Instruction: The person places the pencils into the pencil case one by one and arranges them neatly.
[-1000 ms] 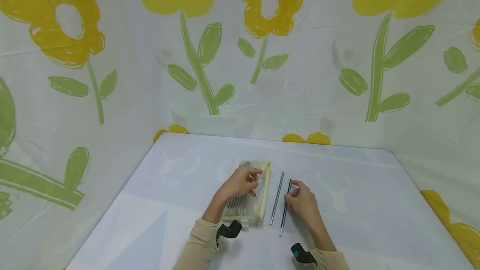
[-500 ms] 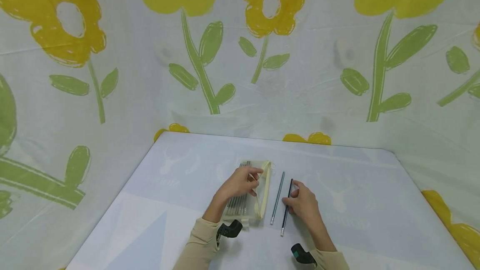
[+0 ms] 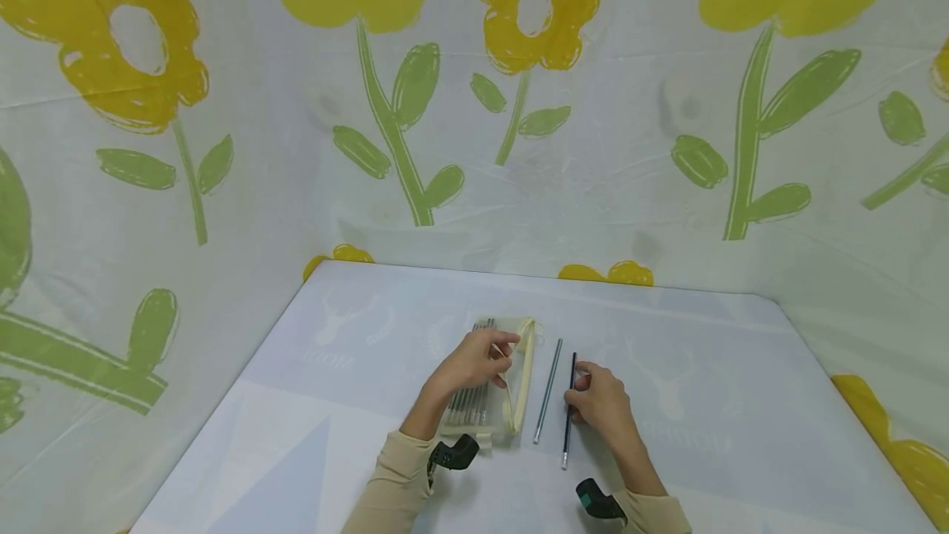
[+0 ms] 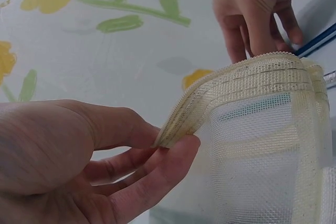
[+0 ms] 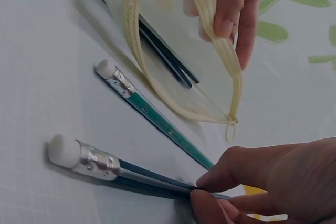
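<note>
My left hand (image 3: 474, 361) pinches the zippered edge of a cream mesh pencil pouch (image 4: 257, 156) between thumb and finger, lifting it so the mouth gapes. Inside the pouch lie several dark pencils (image 3: 467, 406), seen through the mesh. To the right, my right hand (image 3: 599, 399) pinches a dark blue pencil (image 5: 152, 178) with thumb and fingers; its white eraser end points toward me. Between that pencil and the pouch, a green pencil (image 5: 163, 124) with a white eraser lies on the table.
The pouch sits on a pale patterned table (image 3: 704, 452). Flower-printed cloth (image 3: 593, 188) hangs behind and at the left side. Black wrist cameras (image 3: 454, 453) are strapped at both sleeves. A small loop hangs from the pouch's zipper end.
The blue pencil has turned slightly in my right hand, its eraser end shifting a little to the right. My left hand keeps holding the pouch edge in the same place.
</note>
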Demonstrator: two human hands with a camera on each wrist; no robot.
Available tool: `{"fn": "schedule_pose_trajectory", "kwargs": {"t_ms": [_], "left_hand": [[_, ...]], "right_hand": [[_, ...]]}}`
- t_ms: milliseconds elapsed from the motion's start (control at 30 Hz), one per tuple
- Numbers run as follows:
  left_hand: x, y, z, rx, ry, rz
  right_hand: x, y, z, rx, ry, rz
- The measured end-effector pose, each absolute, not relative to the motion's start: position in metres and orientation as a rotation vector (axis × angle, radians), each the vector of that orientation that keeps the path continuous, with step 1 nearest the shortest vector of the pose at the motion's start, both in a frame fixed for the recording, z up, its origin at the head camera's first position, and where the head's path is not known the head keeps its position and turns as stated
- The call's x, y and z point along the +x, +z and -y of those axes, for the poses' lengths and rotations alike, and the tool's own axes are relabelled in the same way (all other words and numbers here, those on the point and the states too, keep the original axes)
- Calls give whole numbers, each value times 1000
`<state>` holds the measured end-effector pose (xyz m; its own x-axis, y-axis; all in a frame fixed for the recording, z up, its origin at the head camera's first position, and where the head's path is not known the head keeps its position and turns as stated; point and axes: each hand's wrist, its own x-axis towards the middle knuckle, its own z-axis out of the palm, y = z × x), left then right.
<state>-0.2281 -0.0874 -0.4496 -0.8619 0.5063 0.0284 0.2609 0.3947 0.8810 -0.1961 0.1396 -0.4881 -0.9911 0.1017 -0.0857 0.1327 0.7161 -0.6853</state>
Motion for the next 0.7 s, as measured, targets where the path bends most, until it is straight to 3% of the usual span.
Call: {"fn": "schedule_pose_trajectory", "kwargs": {"t_ms": [700], "left_hand": [[-228,-450,88,654,1432,-2428]], "right_hand": [[-194,-484,-139,187,-1015,-2943]]}}
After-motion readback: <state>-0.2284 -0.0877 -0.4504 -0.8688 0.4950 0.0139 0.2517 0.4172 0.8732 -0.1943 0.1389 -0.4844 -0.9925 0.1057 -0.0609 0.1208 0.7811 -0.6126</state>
